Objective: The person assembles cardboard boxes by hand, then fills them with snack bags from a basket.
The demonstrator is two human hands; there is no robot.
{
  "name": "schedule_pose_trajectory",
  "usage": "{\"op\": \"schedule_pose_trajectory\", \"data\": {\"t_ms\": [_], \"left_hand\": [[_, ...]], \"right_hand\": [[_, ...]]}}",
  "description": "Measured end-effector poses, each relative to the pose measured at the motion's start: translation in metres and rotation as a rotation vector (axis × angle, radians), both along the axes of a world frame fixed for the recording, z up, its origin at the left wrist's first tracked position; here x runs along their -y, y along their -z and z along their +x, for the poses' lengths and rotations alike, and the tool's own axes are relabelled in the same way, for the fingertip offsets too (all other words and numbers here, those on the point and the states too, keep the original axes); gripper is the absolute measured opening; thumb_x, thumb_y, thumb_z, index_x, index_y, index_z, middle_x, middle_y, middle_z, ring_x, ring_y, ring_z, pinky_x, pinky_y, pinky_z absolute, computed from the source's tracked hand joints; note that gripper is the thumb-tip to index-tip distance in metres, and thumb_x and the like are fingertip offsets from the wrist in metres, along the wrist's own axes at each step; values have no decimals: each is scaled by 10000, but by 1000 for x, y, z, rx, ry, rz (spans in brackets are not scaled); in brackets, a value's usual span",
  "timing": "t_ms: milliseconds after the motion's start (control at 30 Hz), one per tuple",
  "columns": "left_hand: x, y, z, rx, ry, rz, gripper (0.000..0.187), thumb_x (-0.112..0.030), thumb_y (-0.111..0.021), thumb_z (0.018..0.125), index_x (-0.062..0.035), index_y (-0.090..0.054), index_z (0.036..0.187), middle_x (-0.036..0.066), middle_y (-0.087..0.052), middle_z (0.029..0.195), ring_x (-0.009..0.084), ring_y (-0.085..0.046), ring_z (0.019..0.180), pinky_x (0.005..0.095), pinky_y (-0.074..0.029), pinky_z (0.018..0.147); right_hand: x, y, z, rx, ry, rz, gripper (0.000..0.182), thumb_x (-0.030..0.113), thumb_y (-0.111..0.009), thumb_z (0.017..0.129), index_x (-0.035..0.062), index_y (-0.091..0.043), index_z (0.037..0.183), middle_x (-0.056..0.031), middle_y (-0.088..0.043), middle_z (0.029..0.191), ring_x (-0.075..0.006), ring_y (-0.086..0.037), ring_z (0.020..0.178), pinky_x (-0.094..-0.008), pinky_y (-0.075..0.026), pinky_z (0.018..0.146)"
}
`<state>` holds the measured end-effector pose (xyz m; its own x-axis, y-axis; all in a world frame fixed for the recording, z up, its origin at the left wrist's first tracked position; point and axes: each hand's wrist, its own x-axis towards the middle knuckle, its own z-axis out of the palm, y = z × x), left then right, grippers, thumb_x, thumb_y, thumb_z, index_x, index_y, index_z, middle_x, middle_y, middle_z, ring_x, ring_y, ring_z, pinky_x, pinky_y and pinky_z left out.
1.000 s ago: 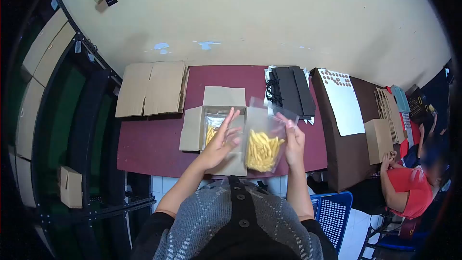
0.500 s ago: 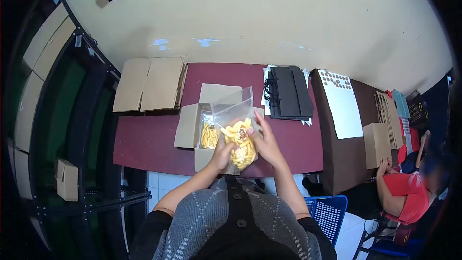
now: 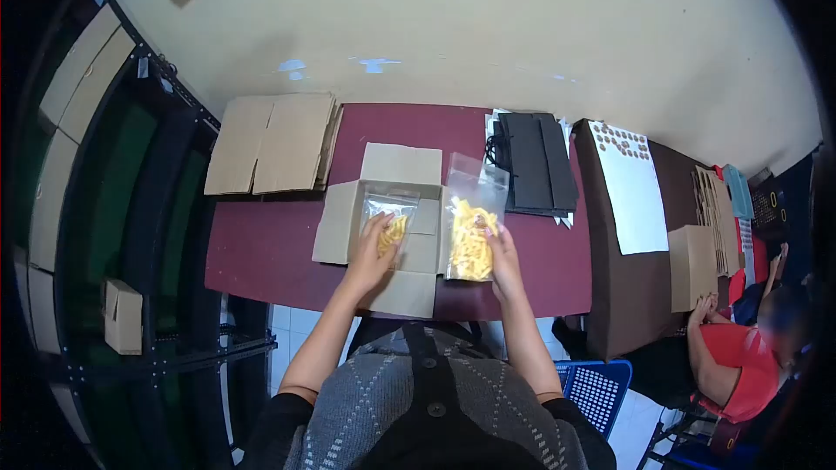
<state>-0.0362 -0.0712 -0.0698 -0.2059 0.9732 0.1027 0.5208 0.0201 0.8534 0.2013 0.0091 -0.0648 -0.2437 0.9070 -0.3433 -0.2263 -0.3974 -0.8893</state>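
A clear zip bag of yellow stick-shaped snacks (image 3: 471, 244) is in my right hand (image 3: 505, 259), gripped along its right side. The bag stands out to the right of an open cardboard box (image 3: 420, 254), over its right flap. Inside the box, on the left, lies a second clear bag of yellow snacks (image 3: 394, 233). My left hand (image 3: 371, 252) reaches into the box and rests on that bag, thumb and fingers apart. Part of the second bag is hidden under the left hand.
Flattened cardboard boxes (image 3: 272, 144) are stacked at the back left of the maroon table (image 3: 261, 248). Black paper bags (image 3: 538, 165) lie at the back right. A dark shelf rack (image 3: 157, 235) stands left. At right, a person (image 3: 736, 352) sits by a brown table (image 3: 623, 296).
My left hand has left the held bag and moved left onto the bag inside the box. My right hand has carried its bag rightward, uncovering the box's right half.
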Motion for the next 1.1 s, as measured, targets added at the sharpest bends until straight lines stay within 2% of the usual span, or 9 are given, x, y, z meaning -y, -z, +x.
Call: {"op": "schedule_pose_trajectory", "data": {"t_ms": [67,233,400,467,633,700,800,1000,1100], "left_hand": [[-8,19,-18,-41,0,3,509,-41,-578,804,-64,-430,1290,187,-388,1353,345,-381,1254,374,-301,1051],[-31,73,-45,-276,334,-216,571,3,-611,735,-45,-433,1275,221,-329,1389,381,-337,1275,381,-330,1043],[-32,81,-42,-821,542,-527,692,-285,-475,819,17,-244,1398,276,-144,1460,413,-123,1366,439,-114,1119],[-34,86,-43,-795,534,-529,688,-253,-473,814,38,-238,1392,277,-140,1461,412,-130,1365,436,-127,1116],[-42,93,-43,-821,563,-565,688,-194,-467,801,112,-223,1366,287,-138,1457,402,-168,1358,441,-178,1102],[-42,103,-45,-833,548,-534,682,-255,-487,817,73,-261,1371,272,-139,1463,395,-163,1361,443,-186,1099],[-39,99,-45,-741,502,-517,674,-404,-507,828,-16,-356,1359,238,-146,1475,393,-152,1365,447,-188,1098],[-33,104,-49,-717,526,-531,604,-293,-471,882,17,-301,1371,235,-199,1458,410,-190,1347,481,-233,1072],[-32,96,-46,-671,500,-539,646,-287,-491,879,-10,-240,1405,235,-180,1465,415,-195,1344,479,-233,1073]], "right_hand": [[-12,5,-4,-232,109,6,452,168,-525,925,13,-350,1311,-112,-582,1105,-150,-590,963,-270,-481,811],[-19,48,-47,-24,-42,-12,533,206,-518,931,-15,-287,1358,-129,-530,1177,-158,-542,1048,-272,-459,860],[1,73,-97,590,-168,347,622,212,-496,928,-79,-185,1381,-266,-460,1259,-315,-519,1113,-347,-413,937],[11,83,-110,835,-98,647,605,177,-457,920,-55,-162,1394,-373,-336,1306,-452,-420,1185,-433,-374,975],[21,74,-129,1142,-203,592,539,115,-448,896,21,-251,1390,-373,-280,1333,-517,-349,1200,-452,-380,974],[23,71,-133,1295,-142,799,528,115,-480,864,19,-325,1359,-375,-276,1333,-492,-343,1221,-463,-347,1004],[22,64,-150,1424,-197,912,507,168,-521,830,79,-433,1322,-283,-305,1379,-438,-288,1282,-487,-273,1046],[-14,116,-160,1162,-535,538,446,370,-386,918,283,-398,1355,-123,-252,1470,-400,-246,1328,-546,-235,1051],[-15,117,-163,1361,-577,516,466,378,-358,922,311,-334,1382,-104,-261,1470,-392,-242,1333,-555,-226,1055]]}}
